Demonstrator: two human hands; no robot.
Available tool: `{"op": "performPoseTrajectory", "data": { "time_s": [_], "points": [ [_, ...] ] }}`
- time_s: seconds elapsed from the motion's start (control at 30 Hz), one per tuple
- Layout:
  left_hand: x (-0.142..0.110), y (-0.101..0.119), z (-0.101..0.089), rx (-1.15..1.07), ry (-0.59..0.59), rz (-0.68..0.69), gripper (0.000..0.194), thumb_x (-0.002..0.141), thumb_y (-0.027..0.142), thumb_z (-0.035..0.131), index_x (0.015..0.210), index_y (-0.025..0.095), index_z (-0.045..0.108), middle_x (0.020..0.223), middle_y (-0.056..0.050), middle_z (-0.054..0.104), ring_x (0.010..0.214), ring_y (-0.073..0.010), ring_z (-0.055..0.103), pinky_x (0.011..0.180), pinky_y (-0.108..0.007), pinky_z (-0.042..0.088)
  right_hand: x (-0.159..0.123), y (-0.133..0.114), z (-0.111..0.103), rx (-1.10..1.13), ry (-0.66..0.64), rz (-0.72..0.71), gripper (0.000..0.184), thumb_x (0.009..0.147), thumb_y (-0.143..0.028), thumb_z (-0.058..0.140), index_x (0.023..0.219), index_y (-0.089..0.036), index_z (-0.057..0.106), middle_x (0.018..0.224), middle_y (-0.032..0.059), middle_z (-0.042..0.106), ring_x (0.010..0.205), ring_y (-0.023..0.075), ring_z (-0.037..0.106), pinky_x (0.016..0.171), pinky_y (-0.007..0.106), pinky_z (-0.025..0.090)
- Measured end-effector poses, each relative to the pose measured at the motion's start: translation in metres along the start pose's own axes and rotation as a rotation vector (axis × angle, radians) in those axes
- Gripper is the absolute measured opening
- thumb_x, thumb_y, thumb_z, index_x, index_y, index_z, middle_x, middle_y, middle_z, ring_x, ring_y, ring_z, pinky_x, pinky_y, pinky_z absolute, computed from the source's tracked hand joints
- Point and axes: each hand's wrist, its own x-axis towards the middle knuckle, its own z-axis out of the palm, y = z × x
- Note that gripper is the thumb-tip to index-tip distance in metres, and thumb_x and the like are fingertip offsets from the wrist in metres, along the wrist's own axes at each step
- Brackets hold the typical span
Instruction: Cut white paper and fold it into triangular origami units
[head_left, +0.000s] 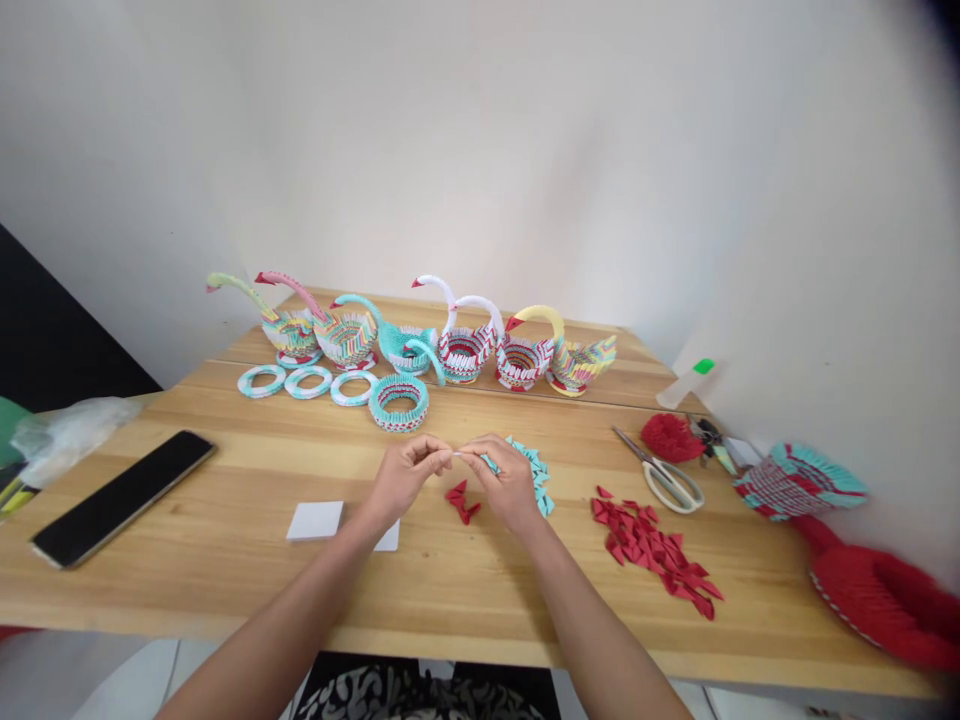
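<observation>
Over the middle of the table, my left hand (405, 478) and my right hand (508, 482) meet with fingertips pinched. Between them is a small pale piece of paper (457, 454), mostly covered by the fingers. Just beneath lie a few red folded paper pieces (461, 500). Turquoise folded paper pieces (538, 470) are heaped beside my right hand, partly hidden by it. One stack of white paper (315, 521) rests left of my left forearm; a second white stack (388, 538) shows partly behind that forearm.
Several folded-paper swans (466, 352) line the back, with turquoise-and-white rings (307, 382) and a round turquoise basket (398, 404) in front. Scissors (671, 482), red paper pieces (652, 550) and a large red paper model (885, 600) are rightward. A black phone (124, 498) lies left.
</observation>
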Motion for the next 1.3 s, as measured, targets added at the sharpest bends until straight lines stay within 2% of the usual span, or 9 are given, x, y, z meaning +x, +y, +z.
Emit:
{"op": "performPoseTrajectory", "data": {
  "time_s": [0.5,0.63,0.8,0.9,1.0,1.07,1.17,1.23,1.3],
  "points": [
    [-0.002,-0.013,-0.001,0.658,0.104,0.429,0.020,0.085,0.026,0.047,0.072,0.017,0.059,0.071,-0.004,0.061,0.070,-0.0178,0.054,0.066,-0.028,0.038,0.000,0.002,0.001,-0.186,-0.070,-0.078,0.016,0.088,-0.027,0.049,0.080,-0.019,0.060,0.080,0.0044,0.061,0.080,0.0176,0.054,0.074,0.030,0.041],
    [-0.002,-0.009,-0.001,0.372,0.134,0.319,0.019,0.082,0.032,0.053,0.075,0.017,0.062,0.074,-0.004,0.064,0.073,-0.0170,0.056,0.069,-0.028,0.041,0.004,-0.006,-0.003,-0.162,-0.052,0.059,0.017,0.087,-0.030,0.050,0.076,-0.019,0.057,0.075,0.0030,0.058,0.074,0.0162,0.051,0.070,0.028,0.039],
    [-0.002,-0.005,-0.002,-0.143,-0.053,0.048,0.026,0.074,0.033,0.064,0.093,0.016,0.066,0.070,-0.001,0.064,0.067,-0.0137,0.056,0.067,-0.026,0.043,0.003,-0.010,0.000,0.377,-0.140,0.405,0.028,0.083,-0.043,0.051,0.070,-0.018,0.052,0.060,-0.0037,0.050,0.052,0.0095,0.046,0.052,0.022,0.039],
    [-0.003,-0.013,0.000,-0.239,-0.123,-0.008,0.019,0.071,0.029,0.068,0.083,0.015,0.071,0.066,0.000,0.062,0.063,-0.0119,0.054,0.066,-0.025,0.043,-0.006,-0.013,0.008,0.575,-0.233,0.562,0.033,0.078,-0.049,0.056,0.074,-0.017,0.055,0.068,-0.0009,0.058,0.048,0.0084,0.049,0.048,0.022,0.040],
    [-0.001,-0.024,0.003,-0.370,-0.151,-0.038,0.015,0.068,0.027,0.072,0.076,0.014,0.072,0.068,-0.002,0.063,0.065,-0.0125,0.055,0.065,-0.025,0.045,-0.011,-0.015,0.007,0.565,-0.235,0.602,0.033,0.078,-0.050,0.055,0.080,-0.018,0.060,0.074,0.0013,0.062,0.049,0.0093,0.053,0.048,0.023,0.043],
    [0.001,-0.027,0.003,-0.477,-0.104,-0.078,0.017,0.065,0.026,0.075,0.077,0.015,0.072,0.077,-0.003,0.067,0.072,-0.0139,0.059,0.069,-0.026,0.048,-0.009,-0.012,-0.012,0.355,-0.183,0.499,0.029,0.082,-0.045,0.052,0.085,-0.019,0.064,0.077,0.0025,0.065,0.059,0.0123,0.058,0.056,0.025,0.046],
    [0.004,-0.026,0.001,-0.651,-0.009,-0.104,0.021,0.060,0.025,0.079,0.077,0.015,0.072,0.088,-0.005,0.070,0.084,-0.0163,0.063,0.079,-0.027,0.050,-0.006,0.006,-0.074,-0.213,0.054,0.331,0.023,0.086,-0.030,0.047,0.099,-0.022,0.065,0.098,0.0038,0.068,0.088,0.0163,0.061,0.079,0.027,0.045],
    [0.007,-0.023,-0.002,-0.747,0.002,-0.126,0.023,0.060,0.026,0.079,0.079,0.014,0.072,0.086,-0.005,0.070,0.085,-0.0168,0.064,0.085,-0.028,0.051,-0.009,0.026,-0.128,-0.615,0.096,0.378,0.026,0.088,-0.022,0.043,0.105,-0.020,0.063,0.107,0.0064,0.066,0.099,0.0169,0.058,0.086,0.027,0.042],
    [0.008,-0.021,-0.005,-0.818,0.009,-0.164,0.023,0.062,0.025,0.078,0.081,0.014,0.071,0.082,-0.004,0.070,0.082,-0.0159,0.066,0.084,-0.027,0.052,-0.018,0.046,-0.175,-1.015,-0.033,0.559,0.027,0.089,-0.021,0.042,0.106,-0.019,0.063,0.105,0.0097,0.066,0.098,0.0190,0.059,0.082,0.027,0.042]
  ]
}}
